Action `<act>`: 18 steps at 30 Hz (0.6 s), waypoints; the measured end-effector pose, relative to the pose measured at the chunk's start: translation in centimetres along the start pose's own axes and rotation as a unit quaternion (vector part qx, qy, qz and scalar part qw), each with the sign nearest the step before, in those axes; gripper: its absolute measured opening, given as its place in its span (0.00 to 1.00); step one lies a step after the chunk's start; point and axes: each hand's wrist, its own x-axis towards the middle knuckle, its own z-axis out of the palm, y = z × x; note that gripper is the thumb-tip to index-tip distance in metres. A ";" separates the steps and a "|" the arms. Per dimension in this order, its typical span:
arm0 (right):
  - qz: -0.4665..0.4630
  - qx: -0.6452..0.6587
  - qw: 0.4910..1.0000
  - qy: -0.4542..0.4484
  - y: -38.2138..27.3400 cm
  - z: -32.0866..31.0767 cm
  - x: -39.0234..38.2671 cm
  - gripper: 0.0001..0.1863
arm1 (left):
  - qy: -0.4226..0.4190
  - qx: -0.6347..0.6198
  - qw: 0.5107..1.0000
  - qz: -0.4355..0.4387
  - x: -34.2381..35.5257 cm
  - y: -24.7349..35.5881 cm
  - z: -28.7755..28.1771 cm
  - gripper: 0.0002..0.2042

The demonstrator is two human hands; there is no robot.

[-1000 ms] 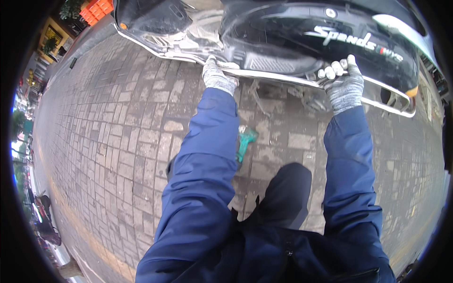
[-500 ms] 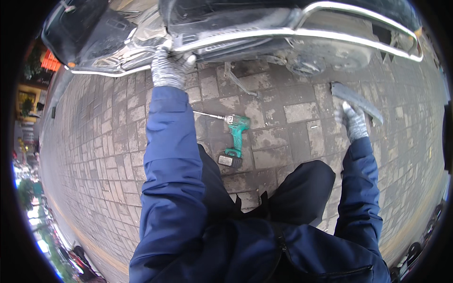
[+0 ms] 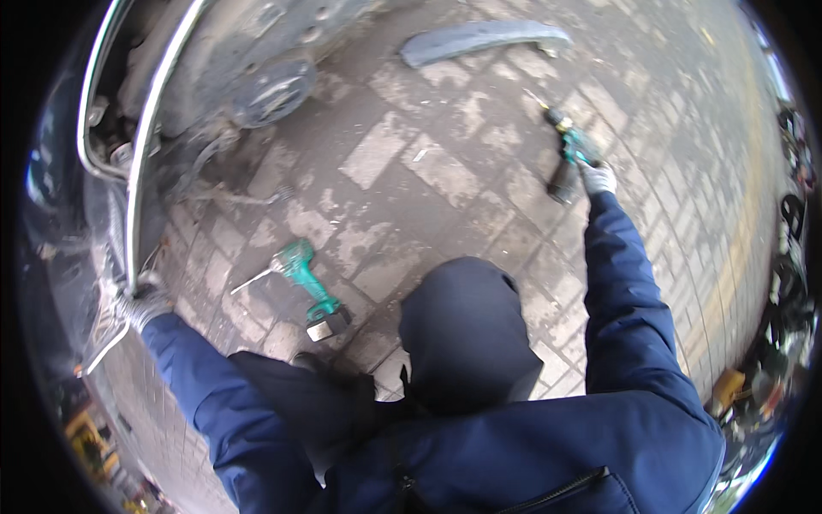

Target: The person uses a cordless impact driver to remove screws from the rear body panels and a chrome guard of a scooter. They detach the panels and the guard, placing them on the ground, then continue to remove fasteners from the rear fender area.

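My gloved left hand [image 3: 144, 301] is at the side of the dark vehicle, its fingers closed around the lower end of a long silver bar [image 3: 152, 128]; motion blur softens the fingertips. Stretched out to the far right, my gloved right hand [image 3: 601, 178] grips a green and black cordless drill [image 3: 579, 147], whose bit points away and to the left. Part of the drill's handle is hidden by the hand. A second green power tool [image 3: 300, 267], with a long thin bit and a dark battery, lies on the paving between my arms, near my left knee.
A long curved grey panel [image 3: 479, 41] lies on the brick paving [image 3: 377, 154] at the far side. The vehicle's dirty underside [image 3: 274, 90] and a thin metal bracket [image 3: 244, 197] jut out at left. Assorted items [image 3: 762, 385] line the right edge.
The view has swung right. My right hand has moved from beside the grey panel to the drill and taken hold of it. My left hand remains at the vehicle.
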 end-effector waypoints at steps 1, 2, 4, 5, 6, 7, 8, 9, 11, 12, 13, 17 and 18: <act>-0.029 0.062 0.998 0.003 0.1 0.8 0.1 0.26 | 0.007 0.016 1.000 0.003 0.0 -0.4 0.2 0.13; -0.036 0.131 0.991 0.005 -0.1 1.5 0.5 0.27 | 0.013 0.024 0.999 0.030 0.0 -1.1 0.1 0.13; 0.030 0.015 0.999 0.010 -0.3 2.5 1.2 0.30 | 0.104 0.079 0.991 0.038 -0.1 -2.0 0.5 0.16; 0.039 -0.001 0.999 0.029 -0.4 3.2 1.4 0.32 | 0.142 0.067 0.986 0.048 -0.3 -2.2 0.6 0.14; 0.072 -0.018 0.997 0.034 -0.5 3.8 1.8 0.33 | 0.141 0.058 0.987 0.054 -0.6 -2.5 0.8 0.13; 0.080 -0.025 0.994 0.068 -0.3 4.2 1.9 0.34 | 0.156 0.068 0.984 0.048 -1.0 -2.6 1.1 0.14; 0.090 -0.038 0.992 0.085 -0.1 4.6 2.2 0.36 | 0.155 0.071 0.984 0.047 -1.4 -2.8 1.4 0.14; 0.082 -0.022 0.994 0.065 0.1 5.0 2.4 0.37 | 0.154 0.072 0.984 0.048 -1.9 -2.9 1.8 0.14; 0.079 -0.001 0.996 0.045 0.4 5.5 3.0 0.32 | 0.174 0.090 0.979 0.060 -2.9 -3.4 2.6 0.14; 0.096 -0.059 0.991 0.066 0.3 5.7 3.3 0.29 | 0.134 0.029 0.989 0.050 -3.1 -3.8 3.1 0.14; 0.006 0.072 0.997 0.019 0.6 5.5 3.0 0.26 | 0.068 0.025 0.997 0.028 -3.6 -4.2 3.5 0.14; 0.121 0.554 0.761 -0.317 0.5 3.4 0.3 0.13 | 0.074 0.018 0.994 0.083 -5.7 -5.0 4.7 0.15; 0.099 0.535 0.777 -0.316 0.1 2.4 -0.4 0.13 | 0.115 0.021 0.993 0.031 -6.0 -5.0 4.7 0.19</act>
